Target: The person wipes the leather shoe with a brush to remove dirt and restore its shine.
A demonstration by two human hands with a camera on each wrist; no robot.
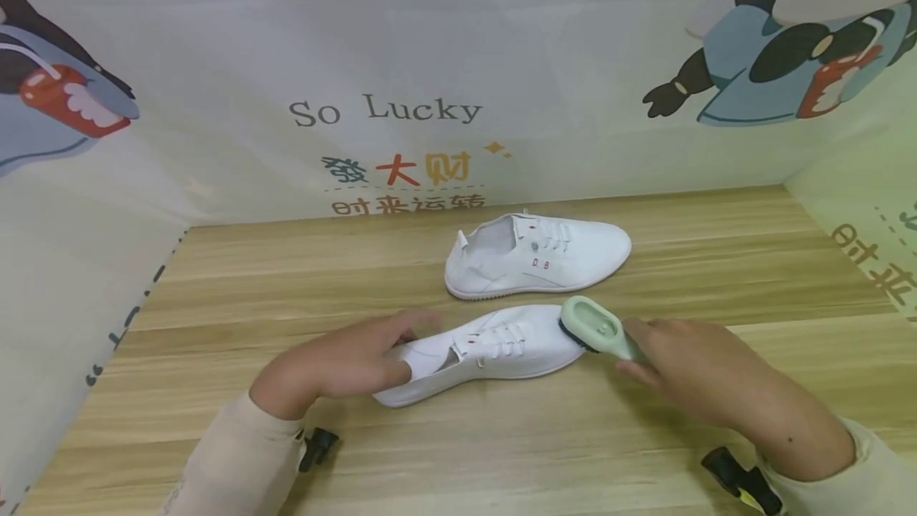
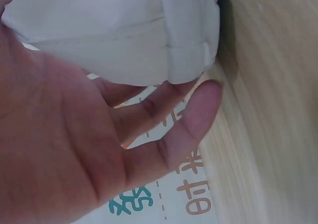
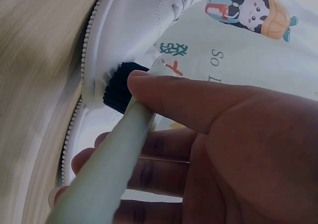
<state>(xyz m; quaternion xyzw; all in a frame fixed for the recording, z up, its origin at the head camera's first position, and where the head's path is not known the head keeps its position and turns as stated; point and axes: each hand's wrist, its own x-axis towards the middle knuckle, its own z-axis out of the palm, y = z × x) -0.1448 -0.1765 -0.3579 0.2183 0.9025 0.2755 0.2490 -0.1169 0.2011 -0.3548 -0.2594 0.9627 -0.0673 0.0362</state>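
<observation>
A white lace-up shoe (image 1: 494,345) lies sole down on the wooden surface, toe to the right in the head view. My left hand (image 1: 358,357) holds it by the heel; the left wrist view shows the fingers (image 2: 184,124) curving around behind the heel (image 2: 114,45). In my right hand (image 1: 688,365) is a pale green brush (image 1: 598,325), gripped by its handle (image 3: 104,169) with the thumb along it. Its dark bristles (image 3: 121,87) touch the toe of the shoe (image 3: 117,35). Part of the heel is hidden by my left hand in the head view.
A second white shoe (image 1: 537,257) with small red marks lies just behind the first, toe also to the right. The wood-grain tabletop (image 1: 458,452) is bordered by a printed backdrop (image 1: 559,62) at the back and sides. A black device (image 1: 741,480) sits at the right wrist.
</observation>
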